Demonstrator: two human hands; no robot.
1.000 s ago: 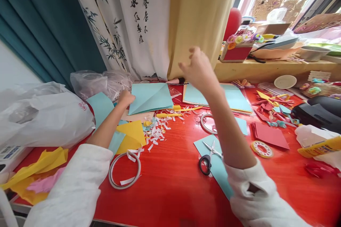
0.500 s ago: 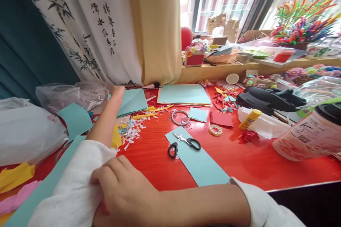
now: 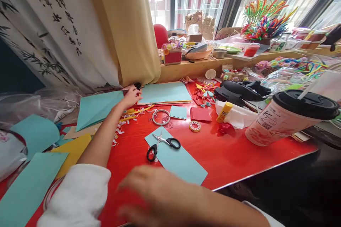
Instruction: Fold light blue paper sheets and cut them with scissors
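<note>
My left hand [image 3: 131, 96] reaches far forward, fingers loosely bent and apart. It hovers between a folded light-blue sheet [image 3: 99, 108] and a stack of light-blue paper [image 3: 165, 93], with nothing visible in it. Blurred by motion, my right hand [image 3: 157, 193] is low in front of me, its thumb and fingers apart and no object showing between them. Just beyond it, scissors [image 3: 161, 142] with black handles lie spread on a light-blue paper strip [image 3: 185, 163]. A roll of tape [image 3: 161, 117] rests behind the scissors.
On the red table [image 3: 226, 156] are small blue squares [image 3: 178, 112], red squares [image 3: 200, 114], a small tape roll [image 3: 194, 126], a glue stick [image 3: 224, 112] and paper scraps. A large lidded cup [image 3: 282, 120] stands at right. More blue sheets [image 3: 32, 173] and yellow paper [image 3: 73, 149] lie left.
My left hand has moved right, from beside the folded blue sheet toward the paper stack. My right hand has come away from the left sleeve. The view has turned right.
</note>
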